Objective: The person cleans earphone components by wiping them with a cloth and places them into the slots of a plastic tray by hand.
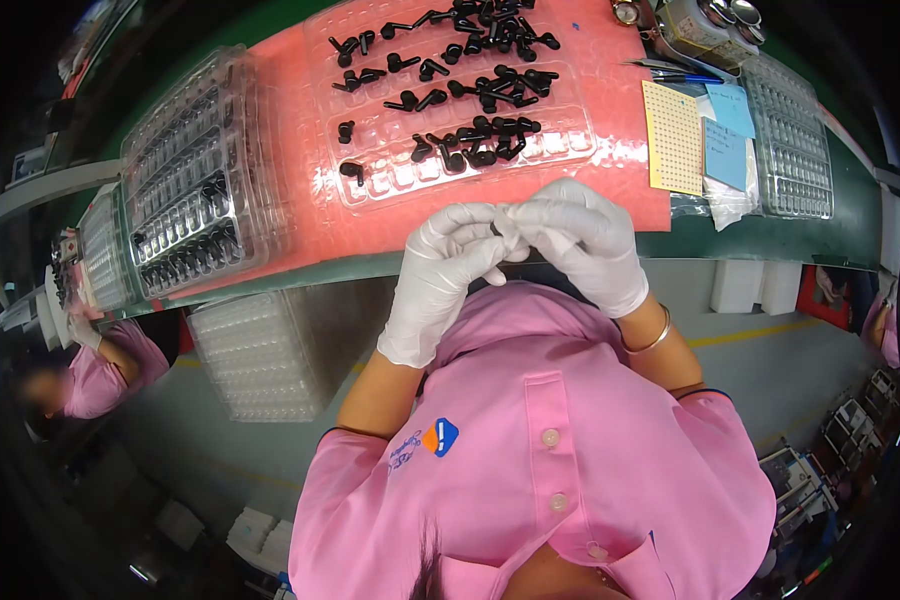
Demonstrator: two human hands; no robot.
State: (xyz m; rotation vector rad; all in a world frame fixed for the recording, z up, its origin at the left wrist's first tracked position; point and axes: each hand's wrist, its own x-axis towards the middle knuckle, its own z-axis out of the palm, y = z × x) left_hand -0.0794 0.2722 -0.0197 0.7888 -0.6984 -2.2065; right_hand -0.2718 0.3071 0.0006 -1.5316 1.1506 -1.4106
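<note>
Pink cloth of my shirt [630, 430] is closest. Just past it, a small dark thing [498, 229] pokes out between my fingertips, at the near edge of the table. It is mostly hidden, so I cannot tell what it is. My left hand [445, 262], in a white glove, has curled fingers pinched on it. My right hand [585, 245], gloved too, is bent in close, and its fingertips touch the left ones. I cannot tell if they grip the dark thing too. Past my hands, black earbuds [485, 158] lie in a clear tray [368, 200] on a pink sheet [610, 60]. Left of my hands is a tray stack [268, 190]. Right of them are a yellow card [673, 140] and blue notes [727, 155].
</note>
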